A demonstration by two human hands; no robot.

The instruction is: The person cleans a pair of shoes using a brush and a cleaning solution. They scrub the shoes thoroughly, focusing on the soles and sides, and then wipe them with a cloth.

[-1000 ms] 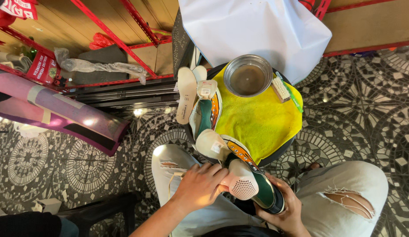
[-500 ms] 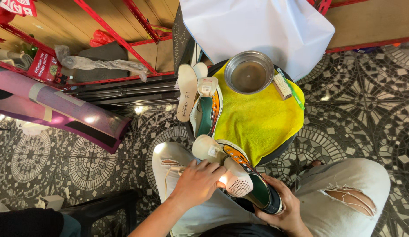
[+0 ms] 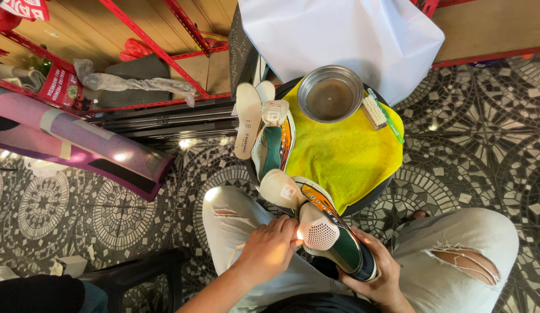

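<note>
Left hand [image 3: 269, 250] is curled narrow, fingertips pinched at the heel end of the green sneaker [image 3: 325, 232], right where the white mesh lining shows. Can't tell whether anything small is pinched between the fingers. Right hand [image 3: 379, 277] cups the same sneaker from below and from the far side, fingers wrapped under the dark sole, so it is holding the shoe. The sneaker sits over the person's lap between the two hands, toe cap pointing away from the body toward the stool, orange stripe along its side, tongue folded out.

Just beyond the hands: a round stool covered by a yellow cloth [image 3: 345, 150]. On the cloth's left edge, ahead of the left hand, lies the second sneaker [image 3: 273, 139], opening up, with two loose white insoles [image 3: 248, 119] beside it, further left. At the far side of the cloth stands a metal bowl [image 3: 331, 93] with murky liquid; touching its right side is a small brush [image 3: 374, 110] with a green handle.

Past the stool, a white sheet [image 3: 339, 35] drapes over something. Well left of the left hand, a purple rolled mat [image 3: 78, 145] lies on the patterned tile floor [image 3: 484, 139], under red shelving [image 3: 148, 40].
</note>
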